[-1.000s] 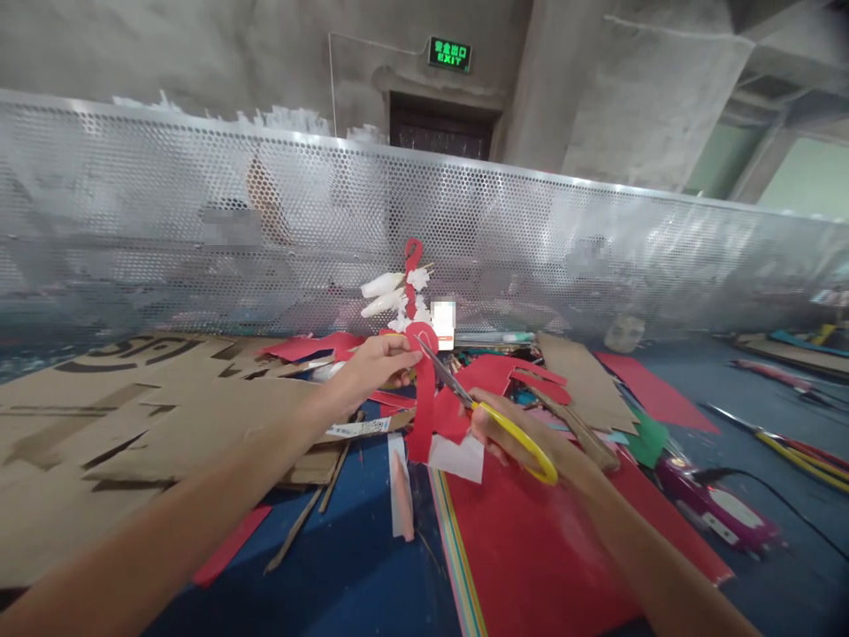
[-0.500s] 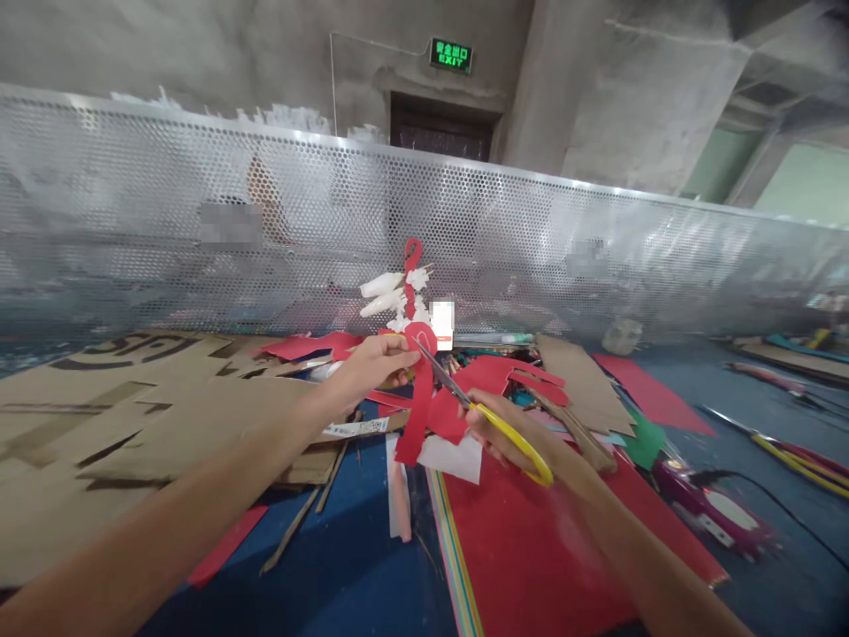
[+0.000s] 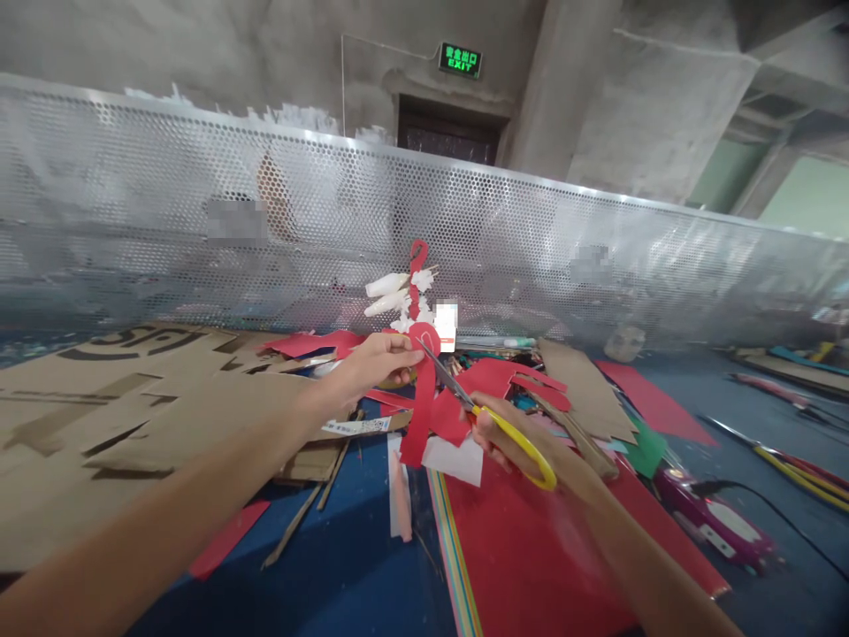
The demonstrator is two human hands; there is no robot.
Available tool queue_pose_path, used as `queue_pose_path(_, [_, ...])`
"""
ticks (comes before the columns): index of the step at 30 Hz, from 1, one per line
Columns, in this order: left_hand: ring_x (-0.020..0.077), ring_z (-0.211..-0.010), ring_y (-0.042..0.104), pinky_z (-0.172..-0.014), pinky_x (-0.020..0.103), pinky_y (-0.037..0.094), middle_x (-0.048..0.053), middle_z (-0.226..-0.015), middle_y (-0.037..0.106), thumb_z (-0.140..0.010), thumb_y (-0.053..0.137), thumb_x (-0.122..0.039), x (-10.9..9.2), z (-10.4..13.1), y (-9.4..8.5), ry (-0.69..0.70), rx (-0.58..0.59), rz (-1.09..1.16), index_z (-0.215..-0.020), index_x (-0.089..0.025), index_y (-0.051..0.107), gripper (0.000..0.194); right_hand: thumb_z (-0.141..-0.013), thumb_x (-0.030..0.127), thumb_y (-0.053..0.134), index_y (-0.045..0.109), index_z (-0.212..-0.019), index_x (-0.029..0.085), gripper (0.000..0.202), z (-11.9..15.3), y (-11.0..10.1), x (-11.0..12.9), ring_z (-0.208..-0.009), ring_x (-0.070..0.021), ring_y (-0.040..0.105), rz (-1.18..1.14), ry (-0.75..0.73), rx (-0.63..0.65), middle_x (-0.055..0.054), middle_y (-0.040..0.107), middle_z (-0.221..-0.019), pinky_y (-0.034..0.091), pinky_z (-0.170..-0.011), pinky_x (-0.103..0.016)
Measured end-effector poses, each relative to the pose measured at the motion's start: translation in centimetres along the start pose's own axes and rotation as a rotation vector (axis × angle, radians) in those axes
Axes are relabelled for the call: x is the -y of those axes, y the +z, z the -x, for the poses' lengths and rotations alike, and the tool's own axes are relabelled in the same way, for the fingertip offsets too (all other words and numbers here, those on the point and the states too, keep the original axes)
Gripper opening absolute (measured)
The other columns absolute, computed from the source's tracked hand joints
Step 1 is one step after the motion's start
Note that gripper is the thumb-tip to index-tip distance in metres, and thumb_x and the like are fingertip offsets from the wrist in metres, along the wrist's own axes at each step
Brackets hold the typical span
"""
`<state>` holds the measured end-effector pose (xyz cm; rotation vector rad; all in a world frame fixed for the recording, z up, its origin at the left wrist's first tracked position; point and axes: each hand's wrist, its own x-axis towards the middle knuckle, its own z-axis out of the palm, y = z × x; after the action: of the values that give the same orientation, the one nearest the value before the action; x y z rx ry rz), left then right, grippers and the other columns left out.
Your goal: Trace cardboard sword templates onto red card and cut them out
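My left hand (image 3: 393, 356) pinches the edge of a red paper piece (image 3: 419, 407), which has a rounded top with a pale curved outline and a long strip hanging down. Yellow-handled scissors (image 3: 510, 432) are in my right hand (image 3: 497, 433), fingers wrapped round the handles. Their blades point up and left, the tips at the rounded part of the red paper. Behind it stands a red looped strip (image 3: 417, 257) with white petal-like pieces (image 3: 388, 292) attached. Whether the blades have paper between them is too small to tell.
Cut cardboard (image 3: 218, 398) covers the left of the blue table. A stack of red sheets (image 3: 531, 548) lies front right, with a purple glue gun (image 3: 713, 518) and cord beside it. Farther right lie other scissors (image 3: 789, 460). A perforated metal panel (image 3: 318, 221) rises behind.
The whole view has shifted slightly. Both hands keep their grip on the red paper and the scissors, with almost no movement between them.
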<state>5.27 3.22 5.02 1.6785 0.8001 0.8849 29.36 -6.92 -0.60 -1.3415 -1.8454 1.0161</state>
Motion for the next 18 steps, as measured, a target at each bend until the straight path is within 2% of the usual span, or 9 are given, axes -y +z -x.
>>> queue_pose_path(5, [0.0108, -0.054, 0.051, -0.054, 0.024, 0.037, 0.0, -0.059, 0.058, -0.084, 0.073, -0.034, -0.31, 0.18, -0.14, 0.02, -0.001, -0.001, -0.069, -0.016, 0.066, 0.024, -0.082, 0.086, 0.044, 0.053, -0.102, 0.019, 0.07, 0.0, -0.39, -0.42, -0.05, -0.0104, 0.044, -0.055, 0.011, 0.087, 0.001, 0.048, -0.068, 0.036, -0.043, -0.024])
queue_pose_path(11, [0.0111, -0.054, 0.052, -0.054, 0.023, 0.039, 0.001, -0.06, 0.061, -0.084, 0.072, -0.034, -0.4, 0.19, -0.27, 0.014, 0.021, -0.032, -0.071, -0.016, 0.068, 0.022, -0.09, 0.078, 0.039, 0.053, -0.092, 0.021, 0.059, 0.07, -0.11, -0.32, -0.052, -0.0111, 0.041, 0.012, -0.064, 0.023, -0.002, 0.049, -0.071, 0.036, -0.046, -0.027])
queue_pose_path(18, [0.0112, -0.052, 0.052, -0.052, 0.023, 0.038, 0.002, -0.059, 0.062, -0.083, 0.073, -0.035, -0.4, 0.13, -0.46, 0.035, 0.043, -0.03, -0.069, -0.017, 0.069, 0.023, -0.086, 0.085, 0.034, 0.045, -0.086, 0.022, 0.064, 0.2, -0.04, 0.5, -0.053, -0.0122, 0.04, 0.067, -0.039, 0.008, -0.003, 0.049, -0.072, 0.033, -0.045, -0.028])
